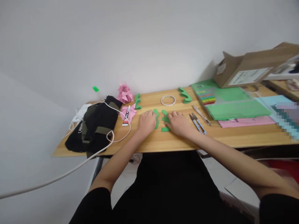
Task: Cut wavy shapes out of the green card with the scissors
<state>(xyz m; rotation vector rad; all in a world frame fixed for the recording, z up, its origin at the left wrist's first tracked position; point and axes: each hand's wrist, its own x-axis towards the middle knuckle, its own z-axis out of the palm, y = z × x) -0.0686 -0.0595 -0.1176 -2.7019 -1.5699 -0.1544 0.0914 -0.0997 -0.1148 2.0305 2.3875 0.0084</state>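
Observation:
Two wavy-edged green paper pieces lie side by side on the wooden table in front of me. My left hand rests palm down against the left green paper piece, its fingers laid on the tabletop and the paper's edge. The right green paper piece lies under the fingertips of my right hand, which is also palm down. Neither hand grips anything; the fingers lie fairly flat and partly cover the papers. Close to my right hand are blue-handled thread snips and a pen-like tool.
A black bag with a white cable, a glue tube and pink paper flowers lie left. At the back are a tape roll and curled green strips. Green paper packs and a cardboard box occupy the right.

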